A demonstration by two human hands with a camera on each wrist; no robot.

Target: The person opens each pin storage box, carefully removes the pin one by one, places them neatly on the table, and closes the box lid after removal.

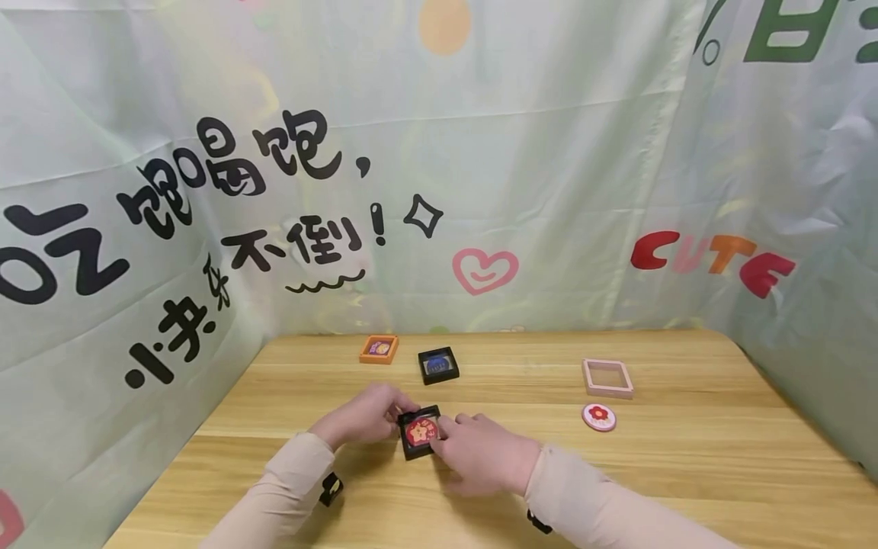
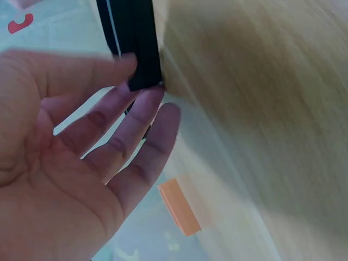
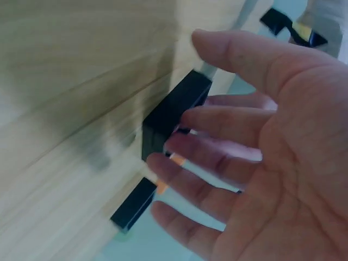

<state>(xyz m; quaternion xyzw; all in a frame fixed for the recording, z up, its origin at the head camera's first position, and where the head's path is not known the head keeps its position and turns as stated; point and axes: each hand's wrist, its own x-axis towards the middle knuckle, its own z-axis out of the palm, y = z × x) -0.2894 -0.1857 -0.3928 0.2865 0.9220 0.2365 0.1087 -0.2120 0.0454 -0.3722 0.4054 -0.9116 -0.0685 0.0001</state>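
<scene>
On the cloth (image 1: 562, 168) by the worktop's (image 1: 686, 457) far left corner, black characters read 吃饱喝饱, (image 1: 231, 177); beneath them slants 小快乐不倒! (image 1: 248, 248). Above the far right corner, CUTE (image 1: 722, 258) shows in red, pink and orange letters. Higher there, green lettering (image 1: 816, 53) is cut off by the view's edge. Nearer the worktop's left edge than its right, small yellow marks on a red disc (image 1: 418, 433) are too small to read.
</scene>
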